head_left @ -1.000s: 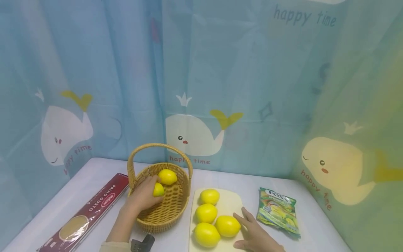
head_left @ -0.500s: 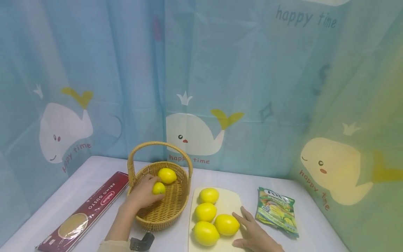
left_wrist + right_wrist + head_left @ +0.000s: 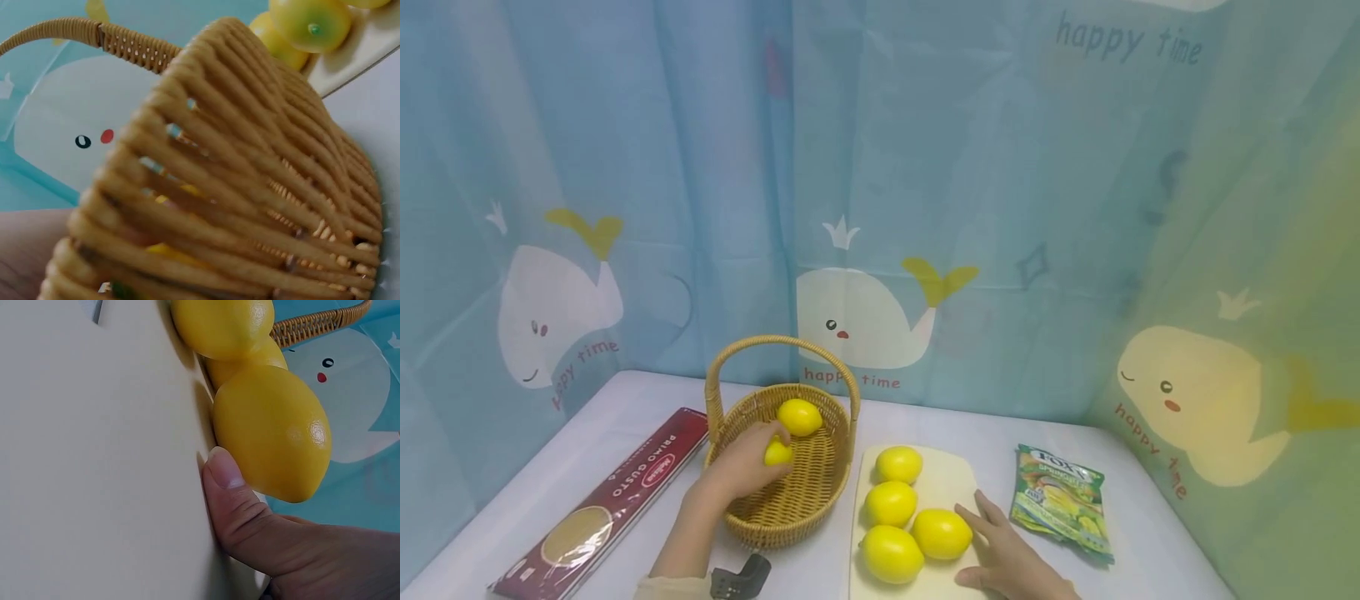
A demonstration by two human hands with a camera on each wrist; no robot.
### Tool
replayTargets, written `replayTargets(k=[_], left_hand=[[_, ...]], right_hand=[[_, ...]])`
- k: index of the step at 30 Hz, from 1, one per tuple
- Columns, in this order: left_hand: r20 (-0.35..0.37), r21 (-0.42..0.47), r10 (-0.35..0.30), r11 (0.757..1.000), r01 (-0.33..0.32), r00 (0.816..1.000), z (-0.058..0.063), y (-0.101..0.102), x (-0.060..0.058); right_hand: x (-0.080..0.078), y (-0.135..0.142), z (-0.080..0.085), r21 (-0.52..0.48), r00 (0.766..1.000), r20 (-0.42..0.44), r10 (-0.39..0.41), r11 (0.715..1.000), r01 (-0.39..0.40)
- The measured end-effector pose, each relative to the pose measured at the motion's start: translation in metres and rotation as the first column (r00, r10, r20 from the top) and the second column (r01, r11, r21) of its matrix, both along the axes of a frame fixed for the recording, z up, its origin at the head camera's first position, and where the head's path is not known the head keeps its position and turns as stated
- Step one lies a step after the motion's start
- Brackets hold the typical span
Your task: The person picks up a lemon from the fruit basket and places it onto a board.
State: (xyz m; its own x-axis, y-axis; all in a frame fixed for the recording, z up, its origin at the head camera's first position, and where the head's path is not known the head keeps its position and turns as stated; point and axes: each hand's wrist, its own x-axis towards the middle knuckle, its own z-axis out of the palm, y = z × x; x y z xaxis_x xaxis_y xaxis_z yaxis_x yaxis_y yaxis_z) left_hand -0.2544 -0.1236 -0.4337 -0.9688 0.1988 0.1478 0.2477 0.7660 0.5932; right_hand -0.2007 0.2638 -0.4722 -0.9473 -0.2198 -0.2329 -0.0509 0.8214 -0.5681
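Observation:
Inside the wicker basket [image 3: 827, 500], my left hand [image 3: 748, 462] holds a lemon [image 3: 777, 452], fingers curled over its top and thumb beneath. Most of that lemon is hidden by the hand. Behind it in the basket lies another lemon [image 3: 800, 417]. My right hand [image 3: 1007, 554] rests at the right side of a cream cutting board [image 3: 951, 475], fingers spread, fingertips beside the nearest lemon [image 3: 942, 534]. In the right wrist view, the thumb lies along the board close to a lemon [image 3: 272, 431]. Several lemons sit grouped on the board. The left wrist view is mostly basket weave [image 3: 237, 162].
A long dark red spaghetti pack [image 3: 610, 508] lies left of the basket. Right of the board is a green candy bag [image 3: 1062, 502]. The basket's tall handle [image 3: 782, 340] arches over its opening. A whale-print curtain [image 3: 880, 167] stands behind the white table [image 3: 925, 421].
The fingers of my left hand have come further over the lemon, and its greenish end no longer shows. My right hand has stayed in place.

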Motion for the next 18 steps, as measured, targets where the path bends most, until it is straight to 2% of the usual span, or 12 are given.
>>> replayTargets(k=[5, 9, 14, 18], left_hand=[[0.023, 0.004, 0.033, 0.999, -0.033, 0.999, -0.005, 0.001, -0.004], [0.031, -0.006, 0.05, 0.999, -0.05, 0.998, -0.004, 0.002, 0.0], [0.037, -0.092, 0.048, 0.995, -0.045, 0.998, 0.002, 0.002, 0.006], [0.048, -0.126, 0.029, 0.992, -0.023, 0.998, 0.006, 0.001, 0.008]], right_hand=[[-0.001, 0.0, -0.001, 0.0, 1.0, 0.004, -0.009, 1.0, 0.009], [-0.001, 0.0, -0.002, 0.007, 1.0, 0.001, -0.005, 1.0, 0.005], [-0.001, 0.001, -0.002, 0.003, 1.0, 0.003, 0.004, 1.0, -0.004], [-0.001, 0.002, -0.002, -0.003, 1.0, 0.005, -0.003, 1.0, 0.003]])
